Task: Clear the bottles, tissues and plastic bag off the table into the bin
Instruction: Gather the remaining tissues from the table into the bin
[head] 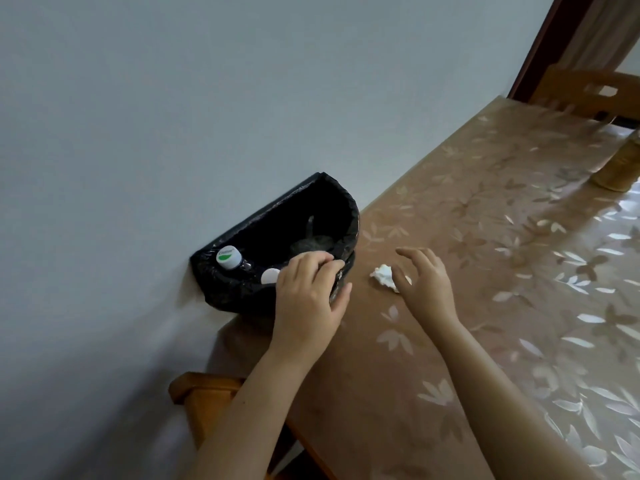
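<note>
Black-lined bin point(277, 233) wedged between the wall point(173, 98) and the table's left edge, rim level with the tabletop. Inside, near the bin's left end, a bottle point(228, 258) standing up, white cap with a green mark showing; a second white cap point(270, 276) just beside it, partly behind the knuckles. Something grey and crumpled deeper in the liner, too dark to name.

Left hand point(308, 292) over the bin's near rim, fingers curled down onto the liner edge, thumb out toward the table; whether gripping the liner or only resting there, cannot tell.

Right hand point(424, 275) hovering spread and empty above the table point(485, 237), close to the left edge. Crumpled white tissue point(382, 274) lying on the cloth right under those fingertips, partly hidden by them, contact not clear.

Far right edge of the table: a woven-looking container point(620, 166), cut off by the frame. Wooden chair point(588, 91) at the far end.
</note>
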